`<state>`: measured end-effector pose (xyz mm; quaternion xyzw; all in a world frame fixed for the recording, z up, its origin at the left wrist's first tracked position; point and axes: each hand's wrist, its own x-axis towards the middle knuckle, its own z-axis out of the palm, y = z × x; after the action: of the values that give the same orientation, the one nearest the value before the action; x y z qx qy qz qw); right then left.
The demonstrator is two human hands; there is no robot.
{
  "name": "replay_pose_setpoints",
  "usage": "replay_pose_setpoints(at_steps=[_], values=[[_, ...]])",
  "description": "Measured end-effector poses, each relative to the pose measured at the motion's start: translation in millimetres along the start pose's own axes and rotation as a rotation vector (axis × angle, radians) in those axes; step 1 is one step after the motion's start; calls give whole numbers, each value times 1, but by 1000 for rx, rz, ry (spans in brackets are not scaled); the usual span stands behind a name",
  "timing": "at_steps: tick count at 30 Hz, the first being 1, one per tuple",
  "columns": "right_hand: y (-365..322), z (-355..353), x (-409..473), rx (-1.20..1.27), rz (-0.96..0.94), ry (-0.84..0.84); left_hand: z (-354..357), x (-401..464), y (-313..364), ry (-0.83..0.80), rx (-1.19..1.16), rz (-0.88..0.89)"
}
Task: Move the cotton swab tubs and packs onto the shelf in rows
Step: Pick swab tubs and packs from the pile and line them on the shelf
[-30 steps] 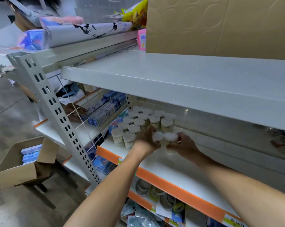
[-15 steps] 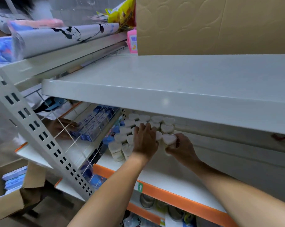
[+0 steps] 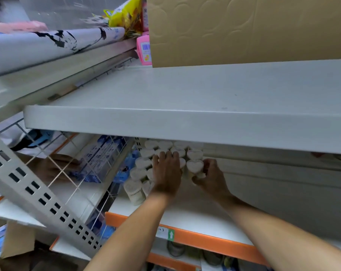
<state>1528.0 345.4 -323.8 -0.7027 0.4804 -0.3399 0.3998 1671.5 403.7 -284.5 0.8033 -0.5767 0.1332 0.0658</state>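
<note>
Curling our right hand [image 3: 208, 176] around a heart-lidded tub [image 3: 194, 166] at the right end of the rows, we press our flat left hand [image 3: 166, 173] on the neighbouring tubs [image 3: 146, 153], probably steadying them, on the orange-edged shelf [image 3: 195, 218].

There was only one view, from the head camera. It looked forward and down from close above the grey metal upper shelf [image 3: 185, 94], which hid the back of the white orange-edged lower shelf [image 3: 195, 218] beneath it.
</note>
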Motion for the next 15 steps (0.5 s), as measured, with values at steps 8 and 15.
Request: replay_pose_setpoints(at_steps=[8, 15], values=[[-3, 5, 0, 9, 25, 23, 0, 2, -4, -42, 6, 10], [-5, -3, -4, 8, 103, -28, -12, -1, -1, -47, -56, 26]])
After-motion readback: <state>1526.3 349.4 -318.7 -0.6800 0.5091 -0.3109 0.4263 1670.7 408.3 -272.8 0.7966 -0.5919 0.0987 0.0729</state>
